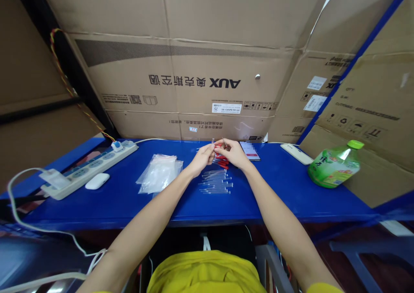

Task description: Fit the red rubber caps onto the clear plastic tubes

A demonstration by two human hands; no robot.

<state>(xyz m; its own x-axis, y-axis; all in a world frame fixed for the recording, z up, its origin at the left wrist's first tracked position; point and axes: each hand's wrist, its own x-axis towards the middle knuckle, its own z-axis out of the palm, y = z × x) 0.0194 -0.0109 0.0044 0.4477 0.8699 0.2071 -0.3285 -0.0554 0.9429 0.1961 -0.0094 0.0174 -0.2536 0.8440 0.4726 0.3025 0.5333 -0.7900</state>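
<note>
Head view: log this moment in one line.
left hand pinching small clear tube | right hand meeting it | clear tubes beneath on blue table

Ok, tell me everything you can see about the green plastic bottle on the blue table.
The green plastic bottle lies on its side, near the right end of the blue table, lime-green cap on and pointing up and right. It looks translucent, with a white label bearing green characters. Neither hand touches it; a white oblong device lies just to its left.

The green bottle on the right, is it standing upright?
No, the green bottle lies tilted on its side on the blue table, its green cap pointing up and right toward the cardboard.
</note>
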